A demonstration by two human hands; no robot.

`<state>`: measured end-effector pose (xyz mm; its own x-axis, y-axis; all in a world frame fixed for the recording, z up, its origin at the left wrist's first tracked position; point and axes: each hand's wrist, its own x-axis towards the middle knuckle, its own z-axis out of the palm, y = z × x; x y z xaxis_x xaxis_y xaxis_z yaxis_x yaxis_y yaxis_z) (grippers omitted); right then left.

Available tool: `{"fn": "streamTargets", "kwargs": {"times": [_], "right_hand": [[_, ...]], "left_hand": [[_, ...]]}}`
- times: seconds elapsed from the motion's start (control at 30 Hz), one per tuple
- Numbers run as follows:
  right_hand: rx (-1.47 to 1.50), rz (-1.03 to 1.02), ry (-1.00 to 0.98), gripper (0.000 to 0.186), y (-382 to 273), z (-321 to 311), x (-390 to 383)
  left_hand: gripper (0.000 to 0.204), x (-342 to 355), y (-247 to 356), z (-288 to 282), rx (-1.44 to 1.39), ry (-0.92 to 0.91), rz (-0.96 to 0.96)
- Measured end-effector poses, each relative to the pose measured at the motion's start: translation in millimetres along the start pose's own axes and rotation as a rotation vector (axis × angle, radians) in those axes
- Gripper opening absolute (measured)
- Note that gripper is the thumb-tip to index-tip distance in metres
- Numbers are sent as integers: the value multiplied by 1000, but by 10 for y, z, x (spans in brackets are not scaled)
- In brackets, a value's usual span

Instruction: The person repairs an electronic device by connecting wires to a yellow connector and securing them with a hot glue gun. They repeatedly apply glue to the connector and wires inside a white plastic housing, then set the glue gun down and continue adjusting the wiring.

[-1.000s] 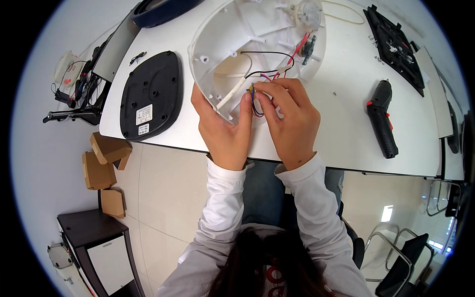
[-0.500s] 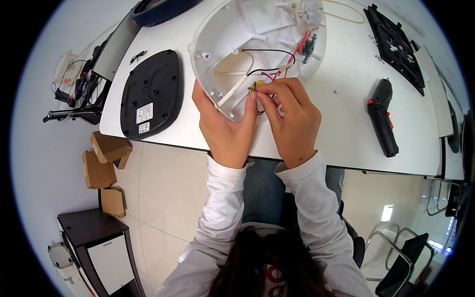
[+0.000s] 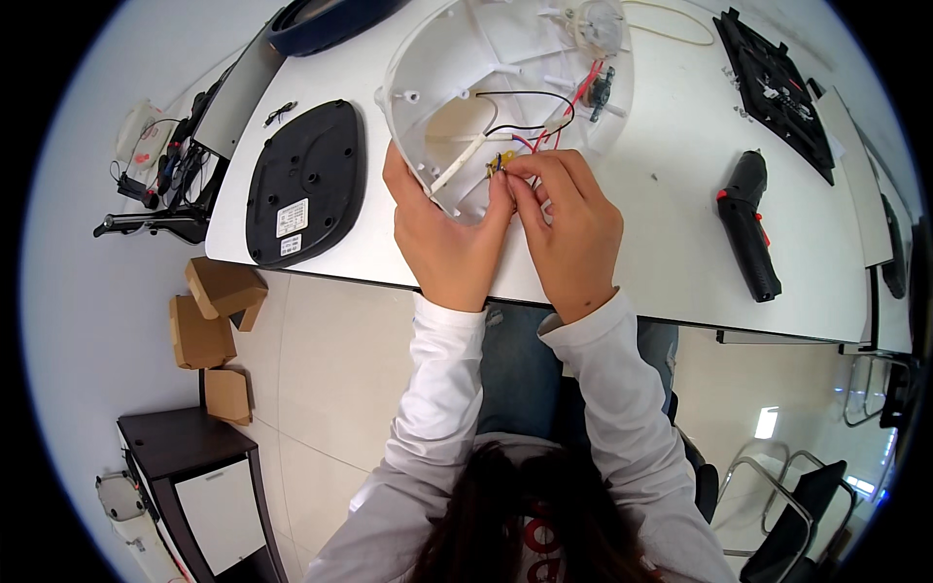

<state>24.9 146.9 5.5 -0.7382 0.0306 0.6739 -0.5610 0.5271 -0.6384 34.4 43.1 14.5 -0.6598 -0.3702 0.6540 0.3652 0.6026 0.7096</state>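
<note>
A hollow white plastic housing [image 3: 409, 126] lies open side up at the table's near edge. My left hand [image 3: 447, 243] is closed round its near left edge, the thumb lying over the rim. Fingertips of my right hand [image 3: 573, 228] are pinched together beside that thumb, on what looks like a thin dark wire [image 3: 500, 162]. Just behind the fingertips shows a small yellow part [image 3: 507, 156], mostly covered. Inside the housing run a white sleeved cable [image 3: 457, 167], a black wire [image 3: 530, 94] and red wires [image 3: 588, 83]. A clear round part [image 3: 596, 29] sits at its far right.
A black base plate [image 3: 306, 185] lies left of the housing, a short black cable [image 3: 281, 113] beyond it. At right are a black cordless screwdriver [image 3: 746, 223] and an open black tool case [image 3: 777, 92] with loose screws. A dark blue ring-shaped part [image 3: 326, 24] sits far left.
Both hands keep the same grip, with only slight finger movement at the wire. The housing appears slightly shifted as the whole view has moved a little.
</note>
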Motion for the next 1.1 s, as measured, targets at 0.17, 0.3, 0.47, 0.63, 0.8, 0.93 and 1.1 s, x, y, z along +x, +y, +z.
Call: {"fn": "streamTargets", "kwargs": {"times": [0.17, 0.3, 0.47, 0.63, 0.8, 0.93, 1.1], "right_hand": [[-22, 15, -24, 11, 6, -48, -39], [2, 30, -45, 12, 4, -65, -44], [111, 125, -43, 14, -20, -112, -35], [72, 67, 79, 21, -10, -438, -124], [-366, 147, 65, 33, 163, -1208, -146], [-706, 171, -58, 57, 381, -1653, -232], [-784, 236, -173, 62, 634, -1852, -264]], "left_hand": [[80, -6, 30, 12, 9, -11, -66], [82, -5, -6, 13, 79, 19, 29], [82, -3, 8, 16, 78, 9, 1], [81, -16, 40, 2, 68, 0, -87], [83, -28, -33, 4, 106, 28, 30], [83, -26, -23, 19, 53, 9, 3], [83, -34, -19, -5, 61, 13, 22]]}}
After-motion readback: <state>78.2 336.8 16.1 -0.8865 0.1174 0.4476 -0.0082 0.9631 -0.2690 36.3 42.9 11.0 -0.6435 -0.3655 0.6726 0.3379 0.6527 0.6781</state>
